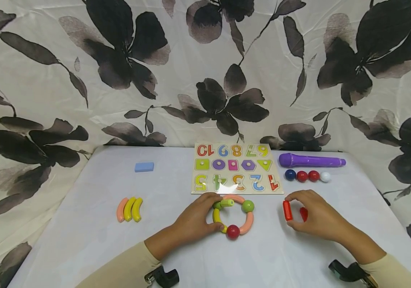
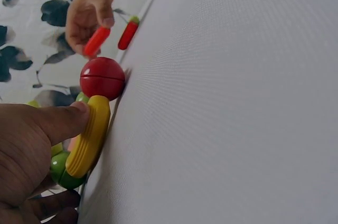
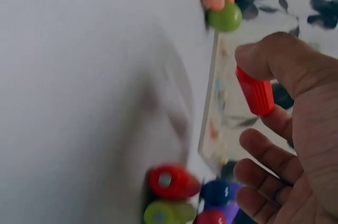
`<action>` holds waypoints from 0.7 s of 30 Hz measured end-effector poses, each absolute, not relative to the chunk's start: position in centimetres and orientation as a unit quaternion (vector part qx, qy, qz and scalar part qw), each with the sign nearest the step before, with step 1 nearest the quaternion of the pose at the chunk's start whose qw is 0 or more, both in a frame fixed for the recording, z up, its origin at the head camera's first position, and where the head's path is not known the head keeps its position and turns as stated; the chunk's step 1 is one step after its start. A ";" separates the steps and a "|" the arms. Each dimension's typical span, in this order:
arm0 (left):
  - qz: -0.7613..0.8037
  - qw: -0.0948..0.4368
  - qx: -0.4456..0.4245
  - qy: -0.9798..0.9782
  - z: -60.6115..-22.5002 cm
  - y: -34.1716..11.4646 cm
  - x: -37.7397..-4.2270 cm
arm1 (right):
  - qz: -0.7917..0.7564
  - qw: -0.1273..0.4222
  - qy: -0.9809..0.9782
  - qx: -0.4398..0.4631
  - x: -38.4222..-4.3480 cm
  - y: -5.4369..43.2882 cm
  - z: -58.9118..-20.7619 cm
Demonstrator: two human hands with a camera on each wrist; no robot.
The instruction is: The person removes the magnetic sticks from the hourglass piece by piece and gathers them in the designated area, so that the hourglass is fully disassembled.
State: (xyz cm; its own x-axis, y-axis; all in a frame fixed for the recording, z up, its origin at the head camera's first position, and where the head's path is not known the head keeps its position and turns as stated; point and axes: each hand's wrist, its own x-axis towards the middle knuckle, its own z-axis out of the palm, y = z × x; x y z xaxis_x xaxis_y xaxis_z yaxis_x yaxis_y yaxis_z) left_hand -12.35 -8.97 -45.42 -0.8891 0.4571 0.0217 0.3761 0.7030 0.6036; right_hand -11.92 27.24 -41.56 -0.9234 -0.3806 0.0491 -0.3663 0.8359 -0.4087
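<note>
On the white table, a ring [image 1: 249, 224] is made of curved pink and yellow toy sticks joined by balls. A red ball [image 1: 233, 232] sits at its near side and a green ball [image 1: 248, 206] at its right. A short light-green stick [image 1: 228, 203] points inward from the ring's left. My left hand [image 1: 198, 216] grips that left side; its thumb presses the curved yellow stick [image 2: 90, 139] in the left wrist view. To the right, my right hand [image 1: 317, 216] pinches a short red stick [image 1: 287, 211] between thumb and forefinger, apart from the ring. Another red piece [image 1: 303, 214] lies beside it, partly hidden.
A number and shape puzzle board [image 1: 237, 169] lies behind the ring. At the back right are a purple stick with a rounded head [image 1: 313, 161] and a row of several balls [image 1: 307, 176]. Leftward lie a blue block [image 1: 144, 167] and three curved sticks [image 1: 129, 209].
</note>
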 end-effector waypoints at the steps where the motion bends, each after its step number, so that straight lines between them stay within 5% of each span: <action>1: 0.311 0.063 0.228 0.921 -45.5 -9.0 -12.4 | -0.206 0.020 0.958 -0.196 -12.0 27.7 -41.6; 21: 0.309 0.068 0.220 0.923 -45.4 -9.0 -12.4 | -0.196 0.067 0.961 -0.185 -12.3 31.0 -43.4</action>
